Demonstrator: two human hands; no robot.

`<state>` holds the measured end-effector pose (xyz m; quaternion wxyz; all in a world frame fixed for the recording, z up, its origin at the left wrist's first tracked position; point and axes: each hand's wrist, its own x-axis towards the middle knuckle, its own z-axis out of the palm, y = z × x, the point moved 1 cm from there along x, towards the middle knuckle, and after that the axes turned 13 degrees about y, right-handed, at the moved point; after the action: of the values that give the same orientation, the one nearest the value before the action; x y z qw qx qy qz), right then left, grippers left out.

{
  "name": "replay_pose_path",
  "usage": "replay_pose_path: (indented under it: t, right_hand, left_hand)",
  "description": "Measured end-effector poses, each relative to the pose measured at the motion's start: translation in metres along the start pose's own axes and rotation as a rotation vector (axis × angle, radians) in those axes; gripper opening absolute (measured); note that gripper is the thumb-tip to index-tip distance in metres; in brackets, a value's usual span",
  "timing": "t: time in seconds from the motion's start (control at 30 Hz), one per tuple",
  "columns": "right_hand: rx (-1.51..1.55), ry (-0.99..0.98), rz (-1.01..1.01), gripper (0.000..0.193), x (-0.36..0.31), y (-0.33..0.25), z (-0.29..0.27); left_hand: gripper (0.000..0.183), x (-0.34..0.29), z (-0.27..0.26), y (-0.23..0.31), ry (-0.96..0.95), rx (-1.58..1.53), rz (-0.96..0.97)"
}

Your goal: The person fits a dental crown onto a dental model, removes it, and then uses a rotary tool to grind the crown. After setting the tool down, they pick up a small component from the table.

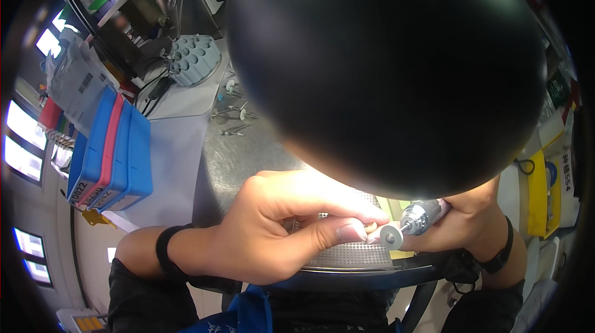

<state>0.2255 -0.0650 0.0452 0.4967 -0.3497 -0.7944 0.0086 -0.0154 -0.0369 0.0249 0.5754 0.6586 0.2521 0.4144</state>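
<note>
My left hand (279, 224) pinches a small cream-coloured piece (370, 228) between thumb and forefinger. It is mostly covered by the fingertips, so its exact shape cannot be made out. A silver rotary handpiece (423, 215) is in my right hand (462, 221), pointing left. On its thin shank sits a pale grey grinding disc (391, 237), right beside the small piece; whether they touch I cannot tell. Both hands are close together above a perforated metal grille (350, 257) at the bench's front edge. Part of my right hand is hidden by a dark round object.
The large dark round object (390, 66) blocks the upper middle. Several mounted burs and discs (234, 113) lie on the metal bench top (232, 159). Left of it stand a grey bur holder (193, 63) and stacked blue and pink boxes (118, 147). A yellow bin (544, 199) is at right.
</note>
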Motion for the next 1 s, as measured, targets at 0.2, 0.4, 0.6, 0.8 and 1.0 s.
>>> replay_pose_path:
  t: [0.2, 0.4, 0.6, 0.8, 1.0]
  right_hand:
    - [0.003, -0.063, -0.023, 0.031, 0.0066, -0.0019, -0.0036]
    - [-0.127, -0.134, -0.067, 0.039, 0.0100, -0.0033, -0.0101]
    - [-0.096, -0.108, -0.052, 0.040, 0.0064, -0.0015, -0.0056]
    - [-0.090, -0.101, -0.026, 0.041, 0.0036, -0.0002, -0.0057]
    - [-0.119, -0.094, -0.046, 0.041, 0.0038, -0.0017, -0.0058]
  left_hand:
    - [0.014, 0.0000, -0.0016, 0.0020, -0.019, 0.004, -0.012]
    - [0.012, -0.0008, -0.0023, 0.0036, -0.012, 0.036, -0.018]
    - [0.011, -0.0006, -0.0001, 0.0009, -0.017, 0.035, 0.016]
    - [0.012, 0.0009, -0.0027, 0.0017, -0.038, 0.080, 0.048]
    - [0.012, -0.0018, -0.0024, 0.0041, -0.018, 0.038, -0.022]
